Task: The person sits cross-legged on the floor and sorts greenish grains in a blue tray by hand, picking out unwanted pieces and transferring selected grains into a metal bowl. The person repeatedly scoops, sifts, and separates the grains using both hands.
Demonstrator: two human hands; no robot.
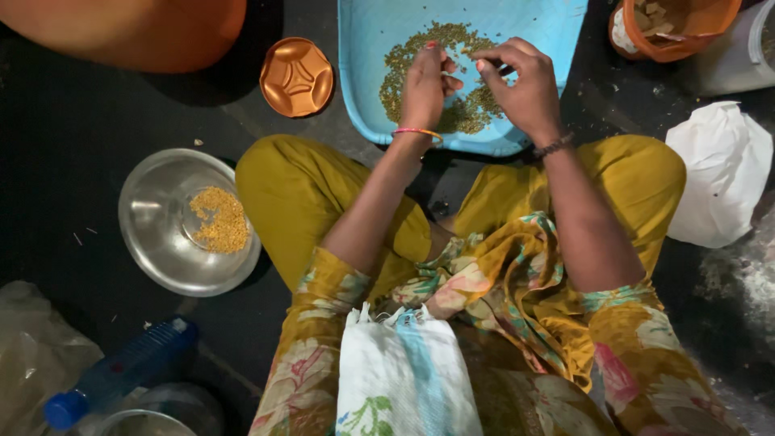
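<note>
Grains (468, 113) half hidden beneath hands (476, 85)

A white woven sack (404, 375) with a pale blue stripe and a green printed patch lies on the person's lap at the near edge, its top frayed. At the near left a clear plastic bottle (121, 371) with a blue cap lies tilted on the dark floor, and beside it, in the near left corner, sits a crumpled clear plastic bag (32, 355). At the right, a crumpled white bag (718, 173) rests on the floor beside the person's knee. No labels, signs or screens show.
</note>
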